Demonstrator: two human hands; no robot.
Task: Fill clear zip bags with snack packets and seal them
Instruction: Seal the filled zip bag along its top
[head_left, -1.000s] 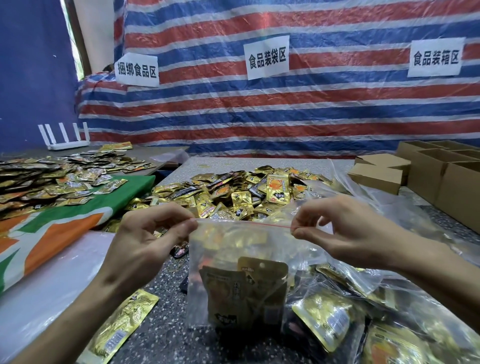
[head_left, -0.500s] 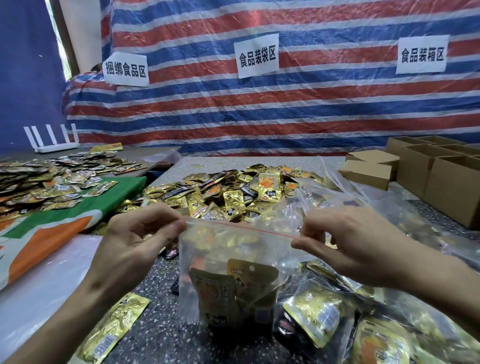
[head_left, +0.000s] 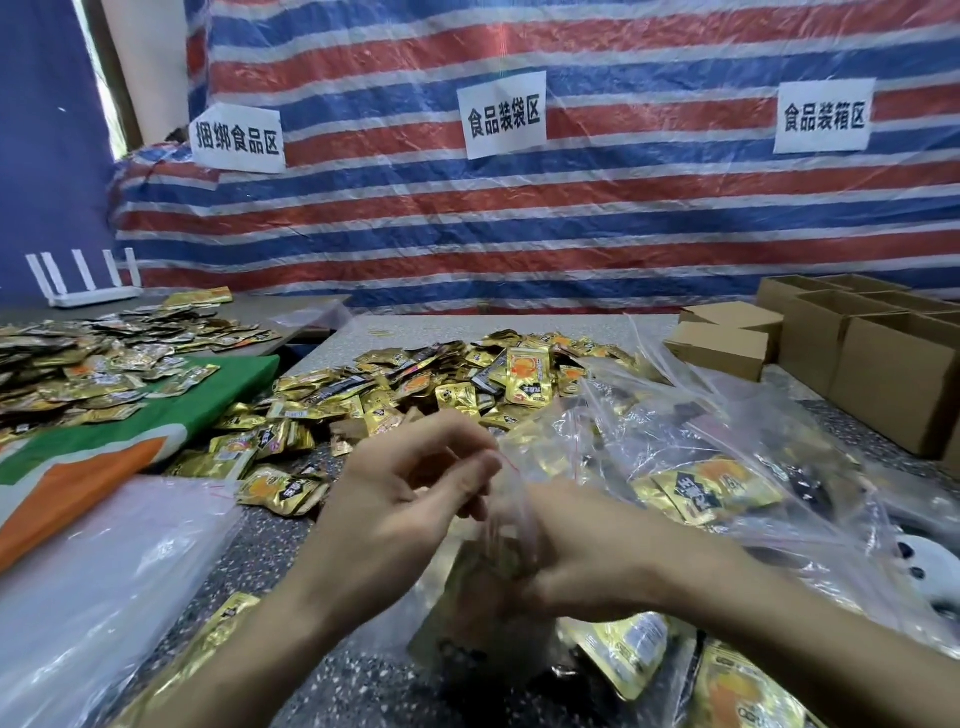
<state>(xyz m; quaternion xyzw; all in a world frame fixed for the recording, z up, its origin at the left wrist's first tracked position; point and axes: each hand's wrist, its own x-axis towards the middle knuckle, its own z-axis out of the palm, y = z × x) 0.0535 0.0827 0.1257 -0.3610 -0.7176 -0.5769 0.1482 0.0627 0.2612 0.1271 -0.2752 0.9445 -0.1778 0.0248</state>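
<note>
Left hand (head_left: 410, 499) pinches bag (head_left: 467, 613) at its red zip (head_left: 511, 464), right hand (head_left: 587, 551) grip curled on it at 3 o'clock; light, limp, slick film, so I'd hold the zip strip.

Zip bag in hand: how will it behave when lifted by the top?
Likely floppy: the clear zip bag is thin film, bunched between the left hand and right hand. Probably bottom-heavy; snack packets sit low. Glossy film may slip from a loose grip.
</note>
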